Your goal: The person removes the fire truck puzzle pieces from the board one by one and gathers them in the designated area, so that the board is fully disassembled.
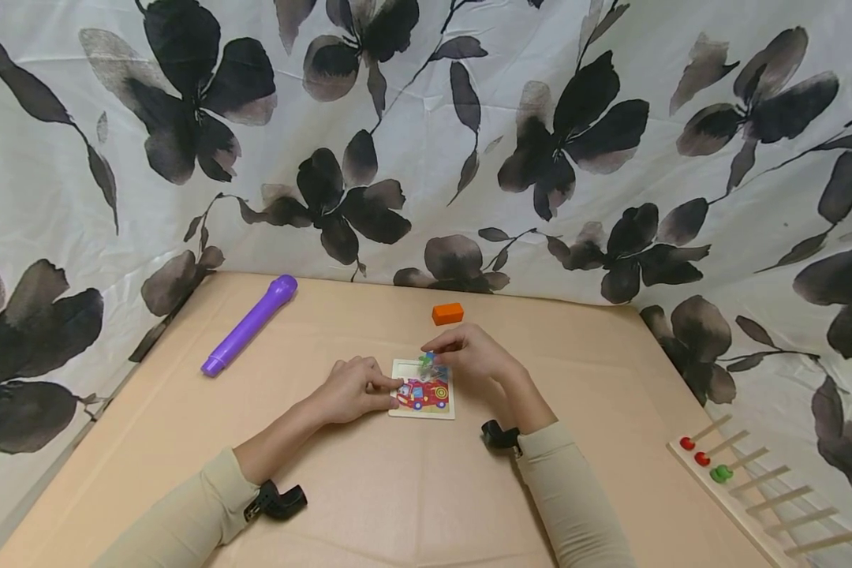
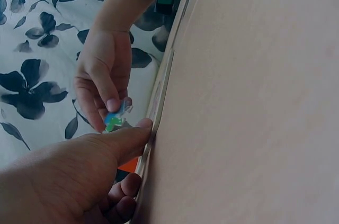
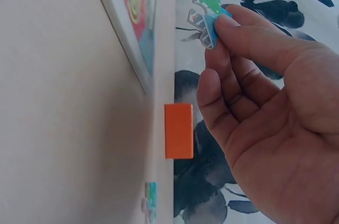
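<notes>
A small jigsaw puzzle board (image 1: 424,413) with a pale frame and a picture of a red truck lies mid-table. My left hand (image 1: 355,390) holds the board at its left edge, with thumb and fingers at the rim. Over the board's upper right, my right hand (image 1: 477,353) pinches a puzzle piece (image 3: 208,17) between thumb and index finger. The piece is blue and green with a grey ladder-like pattern, raised above the board in the right wrist view. The right hand's other fingers curl loosely below.
An orange block (image 1: 447,314) sits behind the right hand. Another small blue-green piece (image 3: 151,202) lies near it on the table. A purple tube (image 1: 250,325) lies at the back left. At the right edge is a wooden peg rack (image 1: 741,511) with red and green beads.
</notes>
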Tool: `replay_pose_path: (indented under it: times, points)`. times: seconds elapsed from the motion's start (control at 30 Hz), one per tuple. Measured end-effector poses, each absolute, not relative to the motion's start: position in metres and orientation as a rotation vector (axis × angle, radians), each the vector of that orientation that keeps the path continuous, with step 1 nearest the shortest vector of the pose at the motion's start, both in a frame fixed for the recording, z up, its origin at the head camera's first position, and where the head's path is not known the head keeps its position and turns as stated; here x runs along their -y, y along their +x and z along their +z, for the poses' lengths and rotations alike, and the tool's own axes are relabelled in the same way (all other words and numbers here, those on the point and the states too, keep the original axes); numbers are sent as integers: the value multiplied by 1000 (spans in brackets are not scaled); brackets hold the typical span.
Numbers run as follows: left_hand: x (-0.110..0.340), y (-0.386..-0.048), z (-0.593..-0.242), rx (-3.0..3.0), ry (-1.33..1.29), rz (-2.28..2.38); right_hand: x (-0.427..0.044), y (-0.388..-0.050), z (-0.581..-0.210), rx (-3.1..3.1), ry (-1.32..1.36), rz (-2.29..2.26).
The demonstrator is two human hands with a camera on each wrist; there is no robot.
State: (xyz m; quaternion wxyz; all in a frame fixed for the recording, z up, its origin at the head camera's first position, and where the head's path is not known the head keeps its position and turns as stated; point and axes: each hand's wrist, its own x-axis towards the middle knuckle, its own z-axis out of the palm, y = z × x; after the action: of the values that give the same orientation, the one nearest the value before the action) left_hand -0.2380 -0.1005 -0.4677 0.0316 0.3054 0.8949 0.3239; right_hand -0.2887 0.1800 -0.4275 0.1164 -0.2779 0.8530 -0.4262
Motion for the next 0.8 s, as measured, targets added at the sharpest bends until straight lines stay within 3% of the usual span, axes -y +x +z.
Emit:
replay_pose_path:
  times: [0.8]
  points:
    - [100,-236,-466,-2748,926,1012,-231,-293,-409,-2589,-738,-1365]
